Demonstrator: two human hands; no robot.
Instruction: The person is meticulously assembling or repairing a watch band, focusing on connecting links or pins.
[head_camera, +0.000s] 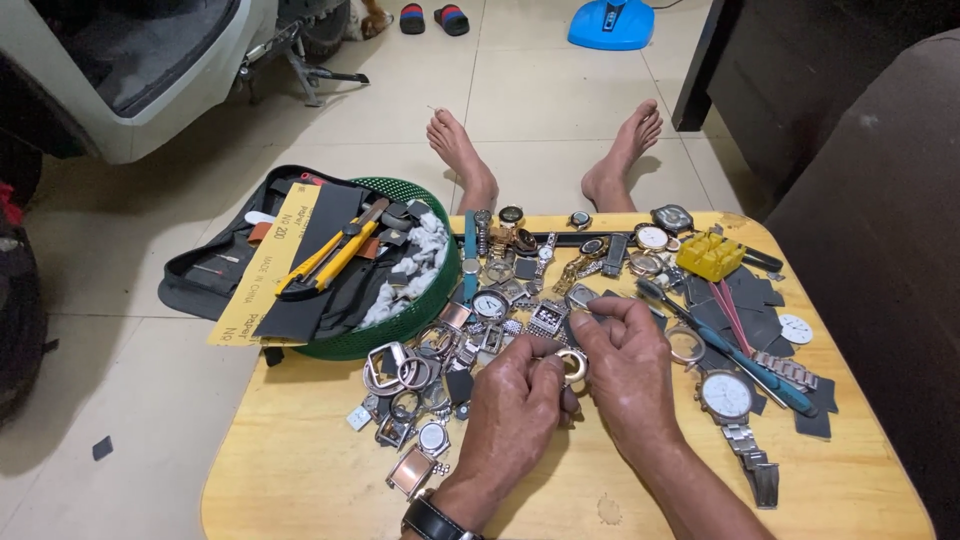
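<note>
My left hand (520, 400) and my right hand (628, 365) meet over a small wooden table (300, 460). Between their fingertips they pinch a small gold-coloured round watch case ring (574, 364). A black wristwatch (432, 520) sits on my left wrist. Just beyond the hands lies a heap of watch cases, bezels and dials (470, 320). A silver wristwatch with a metal band (735, 420) lies right of my right hand, beside a blue-handled screwdriver (760, 370).
A green basket (400, 330) at the table's left edge holds sandpaper sheets, a yellow utility knife (335, 255) and white wadding. A yellow plastic part (710, 255) sits at the far right. My bare feet (540, 150) rest on the tiled floor beyond the table. A dark sofa (880, 250) stands right.
</note>
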